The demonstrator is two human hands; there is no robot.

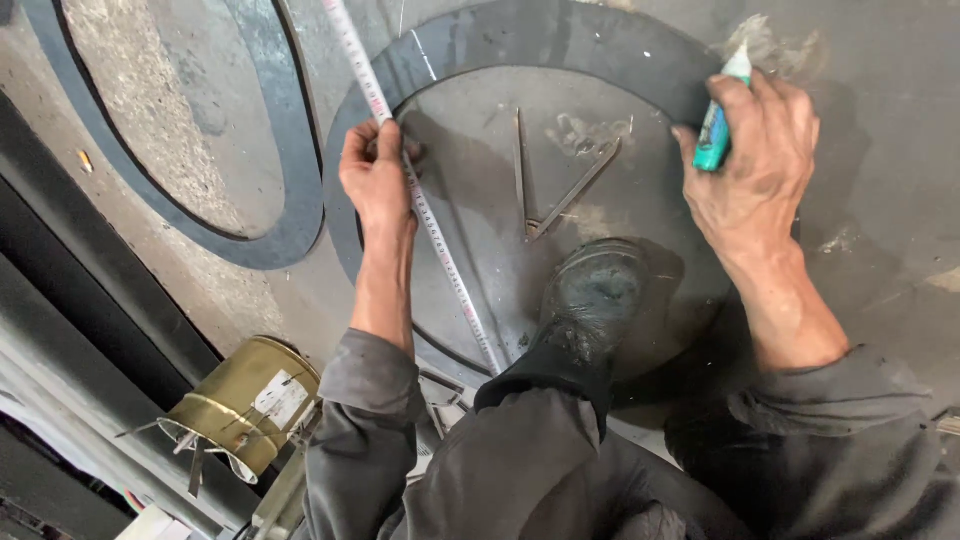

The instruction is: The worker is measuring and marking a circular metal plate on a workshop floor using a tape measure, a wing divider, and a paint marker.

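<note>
Beneath you lies the grey steel floor plate (880, 200), and on it, filling the middle of your view, the dark flat ring (560, 45) with a round plate inside it; a second ring (290, 220) of the same kind sits at about ten o'clock, partly out of view. Your dark boot (590, 300) stands on the round plate at around five o'clock from its centre, with grey trouser legs and sleeves below. At eight o'clock, off the plate's edge, a brass-coloured tin (250, 400) lies on its side with tools sticking out of it. A measuring tape (440, 250) runs from twelve o'clock down toward six, across the ring's left part. A pair of metal dividers (560, 195) lies spread near the plate's centre. Your left hand (378, 180) has its grip closed on the tape — pinching it down at the ring's nine o'clock edge. Your right hand (755, 165) has its grip closed round a teal marker (718, 125), tip up, resting at the ring's two o'clock edge.
</note>
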